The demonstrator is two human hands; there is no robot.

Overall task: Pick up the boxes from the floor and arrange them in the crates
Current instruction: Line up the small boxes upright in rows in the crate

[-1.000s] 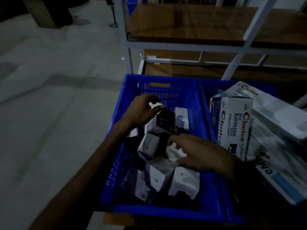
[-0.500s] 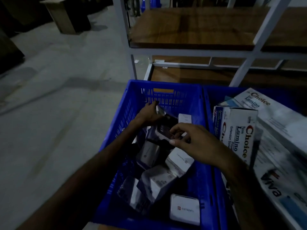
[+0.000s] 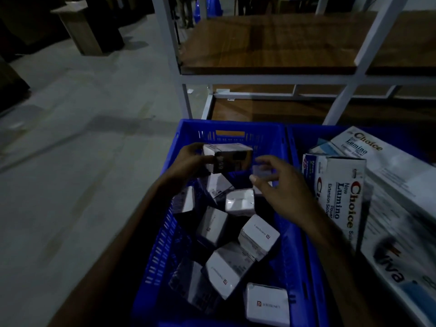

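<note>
A blue crate (image 3: 212, 131) in front of me holds several small white boxes (image 3: 258, 236) lying jumbled. My left hand (image 3: 188, 161) grips a small dark-and-white box (image 3: 227, 156) by its left end, above the far part of the crate. My right hand (image 3: 283, 182) hovers just right of that box, fingers loosely bent, with a blurred pale patch at its fingertips. A second blue crate (image 3: 306, 138) to the right holds large white Choice boxes (image 3: 339, 194).
A white metal rack (image 3: 271, 79) with wooden shelves stands right behind the crates. Grey concrete floor (image 3: 70, 161) stretches to the left. A wooden stand (image 3: 80, 31) sits far back left in the dark.
My left hand has lifted the dark box higher and turned it level. My right hand has come off it and shifted right. The view has tilted down over the crate.
</note>
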